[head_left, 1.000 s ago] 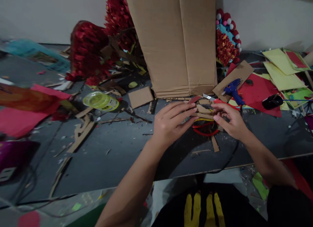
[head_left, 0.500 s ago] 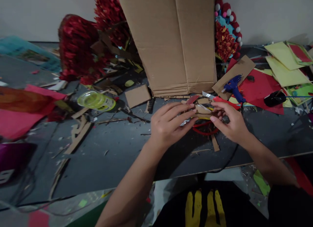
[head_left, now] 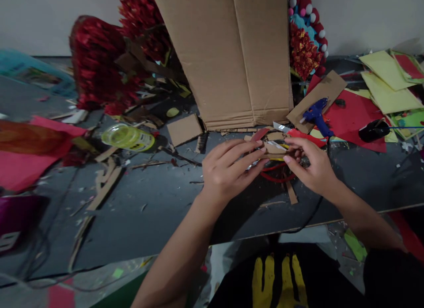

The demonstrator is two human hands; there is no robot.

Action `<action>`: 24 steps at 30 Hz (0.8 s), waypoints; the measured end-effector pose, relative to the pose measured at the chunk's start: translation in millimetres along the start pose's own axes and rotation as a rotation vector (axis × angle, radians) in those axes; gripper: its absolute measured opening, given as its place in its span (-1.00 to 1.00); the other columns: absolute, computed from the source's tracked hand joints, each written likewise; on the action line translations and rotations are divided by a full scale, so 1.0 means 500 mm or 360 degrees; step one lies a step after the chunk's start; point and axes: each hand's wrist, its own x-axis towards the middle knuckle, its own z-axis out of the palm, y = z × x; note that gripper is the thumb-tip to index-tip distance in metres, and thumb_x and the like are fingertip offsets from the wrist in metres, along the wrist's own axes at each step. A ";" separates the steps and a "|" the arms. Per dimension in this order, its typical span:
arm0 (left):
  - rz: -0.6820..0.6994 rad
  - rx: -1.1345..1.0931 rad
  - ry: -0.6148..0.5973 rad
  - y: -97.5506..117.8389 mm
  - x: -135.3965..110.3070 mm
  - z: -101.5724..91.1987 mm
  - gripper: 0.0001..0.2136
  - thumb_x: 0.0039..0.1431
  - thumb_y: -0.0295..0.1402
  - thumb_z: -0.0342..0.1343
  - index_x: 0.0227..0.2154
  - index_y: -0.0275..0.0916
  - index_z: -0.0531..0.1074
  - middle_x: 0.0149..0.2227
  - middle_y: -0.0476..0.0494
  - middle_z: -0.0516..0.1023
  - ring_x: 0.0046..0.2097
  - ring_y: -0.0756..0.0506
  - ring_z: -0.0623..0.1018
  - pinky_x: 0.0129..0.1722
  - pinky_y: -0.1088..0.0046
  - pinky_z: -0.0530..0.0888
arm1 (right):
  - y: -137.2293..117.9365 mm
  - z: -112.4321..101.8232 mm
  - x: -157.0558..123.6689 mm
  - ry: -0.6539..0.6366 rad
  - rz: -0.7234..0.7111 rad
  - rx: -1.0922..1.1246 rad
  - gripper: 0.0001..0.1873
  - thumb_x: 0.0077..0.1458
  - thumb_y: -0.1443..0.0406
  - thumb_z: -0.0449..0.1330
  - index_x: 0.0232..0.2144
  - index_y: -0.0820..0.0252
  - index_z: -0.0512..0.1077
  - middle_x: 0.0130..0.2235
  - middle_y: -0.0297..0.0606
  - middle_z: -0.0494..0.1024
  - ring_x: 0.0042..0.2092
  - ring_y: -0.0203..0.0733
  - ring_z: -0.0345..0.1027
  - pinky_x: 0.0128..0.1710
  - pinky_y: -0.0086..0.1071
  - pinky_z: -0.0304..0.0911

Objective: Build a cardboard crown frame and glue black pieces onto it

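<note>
My left hand (head_left: 228, 169) and my right hand (head_left: 309, 164) meet over the dark table, both pinching a small cardboard strip (head_left: 274, 150) between their fingertips. A bit of silvery or white paper shows under the left fingers. Red-handled scissors (head_left: 276, 174) lie on the table just beneath the strip. A red utility knife (head_left: 298, 134) with its blade out lies right behind my right hand.
A tall cardboard box (head_left: 232, 56) stands behind my hands. A blue glue gun (head_left: 316, 113) lies on cardboard at the right, near red and yellow sheets (head_left: 384, 85). A yellow tape roll (head_left: 127, 137), red fringed decorations (head_left: 99, 65) and cardboard scraps litter the left.
My hands have stayed together on the cardboard strip, with the fingers shifting slightly. The view has drifted a little to the right.
</note>
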 end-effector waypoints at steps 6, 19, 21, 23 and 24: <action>-0.0036 -0.0106 -0.0019 -0.001 -0.001 0.001 -0.82 0.01 -0.30 0.23 -0.27 -0.13 0.50 -0.24 -0.09 0.60 -0.22 -0.09 0.55 -0.22 0.30 0.51 | 0.001 0.001 0.000 -0.0015 0.0024 0.0003 -0.70 0.12 0.23 0.12 -0.08 0.18 0.35 -0.27 -0.26 0.50 -0.32 -0.33 0.36 -0.34 -0.43 0.33; -0.0149 0.0014 -0.0186 0.021 0.006 -0.014 -0.75 0.07 -0.24 0.14 -0.17 -0.12 0.48 -0.20 -0.16 0.55 -0.13 -0.15 0.50 -0.06 0.19 0.43 | -0.010 0.000 -0.002 -0.0062 -0.0073 -0.0116 -0.69 0.14 0.21 0.10 -0.06 0.13 0.33 -0.27 -0.25 0.51 -0.25 -0.24 0.40 -0.32 -0.37 0.36; -0.0142 -0.0013 -0.0173 0.023 0.007 -0.015 -0.75 0.06 -0.28 0.14 -0.16 -0.12 0.46 -0.16 -0.16 0.54 -0.07 -0.17 0.49 -0.01 0.17 0.40 | -0.012 0.001 -0.002 -0.0047 -0.0115 -0.0150 -0.68 0.14 0.20 0.10 -0.05 0.13 0.32 -0.26 -0.25 0.51 -0.23 -0.23 0.40 -0.30 -0.36 0.37; -0.0132 -0.0043 -0.0170 0.026 0.009 -0.016 -0.75 0.06 -0.29 0.14 -0.16 -0.12 0.45 -0.13 -0.14 0.54 -0.03 -0.18 0.47 0.03 0.14 0.37 | -0.014 0.001 -0.002 -0.0041 -0.0168 -0.0176 -0.68 0.15 0.21 0.09 -0.04 0.14 0.32 -0.25 -0.24 0.52 -0.22 -0.22 0.40 -0.28 -0.35 0.37; -0.0135 -0.0055 -0.0181 0.027 0.010 -0.016 -0.75 0.06 -0.30 0.14 -0.16 -0.11 0.44 -0.13 -0.13 0.55 -0.02 -0.17 0.47 0.06 0.13 0.35 | -0.015 0.001 -0.002 -0.0041 -0.0197 -0.0188 -0.68 0.15 0.22 0.10 -0.04 0.14 0.32 -0.25 -0.24 0.52 -0.22 -0.22 0.40 -0.27 -0.35 0.37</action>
